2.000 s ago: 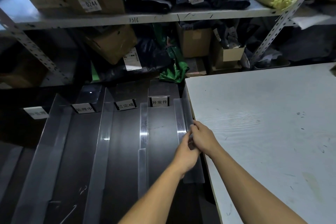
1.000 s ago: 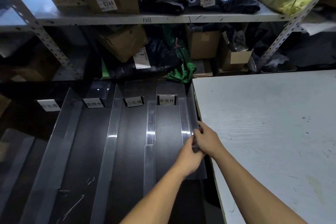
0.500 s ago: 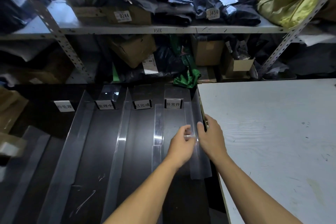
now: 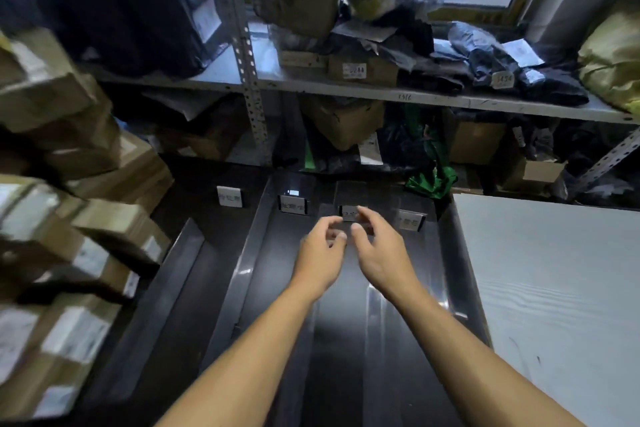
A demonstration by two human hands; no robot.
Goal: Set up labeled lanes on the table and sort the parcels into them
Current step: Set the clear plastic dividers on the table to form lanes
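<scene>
Hands meet over the dark bench [image 4: 277,288]; your left hand [image 4: 320,255] and right hand [image 4: 379,253] hover loosely curled, grasping nothing, just before the middle lane label [image 4: 349,212], likely to straighten it; parcels [image 4: 86,239] wait stacked leftward.

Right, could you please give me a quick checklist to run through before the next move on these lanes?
1. Third label card in place at the lane's far end: ok.
2. Label text readable: cannot tell, blurred.
3. Left hand and right hand free of any item: cannot tell.
4. Clear divider standing between lanes: ok.
5. Parcels in lanes: not ok; boxes stacked at left.
</scene>
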